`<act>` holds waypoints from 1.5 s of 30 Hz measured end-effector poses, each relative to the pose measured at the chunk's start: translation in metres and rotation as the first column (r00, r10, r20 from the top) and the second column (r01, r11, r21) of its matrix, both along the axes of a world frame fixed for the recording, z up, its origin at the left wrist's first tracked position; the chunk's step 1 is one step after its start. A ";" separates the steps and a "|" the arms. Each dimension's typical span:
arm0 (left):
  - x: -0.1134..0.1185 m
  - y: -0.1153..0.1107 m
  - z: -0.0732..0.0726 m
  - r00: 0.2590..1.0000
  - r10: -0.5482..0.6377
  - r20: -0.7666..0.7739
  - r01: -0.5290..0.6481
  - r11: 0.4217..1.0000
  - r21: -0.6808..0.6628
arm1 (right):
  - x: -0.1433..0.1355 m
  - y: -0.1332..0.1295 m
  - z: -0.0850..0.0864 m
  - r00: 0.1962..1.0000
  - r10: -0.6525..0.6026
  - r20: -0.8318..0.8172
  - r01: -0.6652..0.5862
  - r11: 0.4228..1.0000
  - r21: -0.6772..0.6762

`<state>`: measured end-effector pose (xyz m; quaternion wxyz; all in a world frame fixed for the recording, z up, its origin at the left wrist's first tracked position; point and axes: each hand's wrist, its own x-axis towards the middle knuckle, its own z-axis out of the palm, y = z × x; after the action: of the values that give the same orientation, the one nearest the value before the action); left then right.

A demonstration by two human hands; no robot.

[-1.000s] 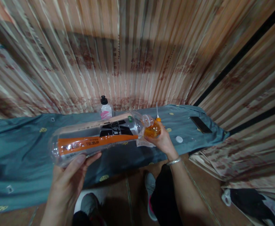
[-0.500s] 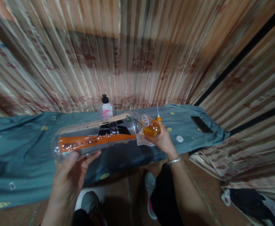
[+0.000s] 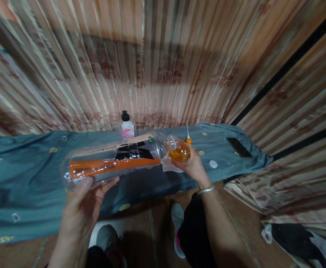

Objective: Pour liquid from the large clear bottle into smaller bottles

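My left hand [image 3: 87, 201] is closed round the base end of a large clear plastic bottle [image 3: 135, 162] with an orange and black label. The bottle lies nearly level in the air, its neck tilted to the right. In my right hand [image 3: 193, 163] is a small clear bottle [image 3: 179, 152] holding amber liquid. The large bottle's neck meets the small bottle's mouth; whether liquid flows between them I cannot tell. Behind them lies an orange pump top [image 3: 189, 140] with a thin pale tube standing up. A white cap [image 3: 213, 164] rests right of my right hand.
A green patterned cloth [image 3: 29, 175] covers the long low surface. On it stand a black-topped bottle with a pink label [image 3: 127, 128] and, at the right, a dark phone [image 3: 238, 147]. Pleated curtains [image 3: 163, 63] hang behind and at the right. A bag-like bundle [image 3: 293, 238] lies low right.
Both hands keep their hold, and the two bottles stay mouth to mouth. The large bottle has shifted only slightly; the view has moved a little.
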<state>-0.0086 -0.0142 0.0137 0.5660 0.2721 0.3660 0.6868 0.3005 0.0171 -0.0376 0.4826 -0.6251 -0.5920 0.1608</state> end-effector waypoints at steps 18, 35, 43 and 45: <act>-0.005 -0.002 -0.001 0.998 -0.041 -0.037 0.042 0.999 0.024 | -0.001 -0.001 0.001 1.000 0.016 -0.015 -0.016 1.000 -0.013; -0.008 -0.003 0.001 0.997 -0.026 -0.067 0.028 0.999 0.029 | -0.002 -0.002 0.003 1.000 0.019 0.012 -0.019 1.000 -0.025; -0.007 -0.005 0.003 0.994 -0.017 -0.105 0.021 0.999 0.039 | -0.004 -0.002 0.004 1.000 0.030 -0.002 -0.030 0.999 -0.012; -0.007 -0.006 0.004 0.995 -0.011 -0.103 0.015 0.999 0.038 | -0.004 -0.002 0.005 1.000 0.031 -0.004 -0.031 0.999 -0.019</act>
<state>-0.0155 -0.0198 0.0174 0.5456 0.3204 0.3792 0.6752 0.2968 0.0151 -0.0327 0.4752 -0.6202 -0.5992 0.1748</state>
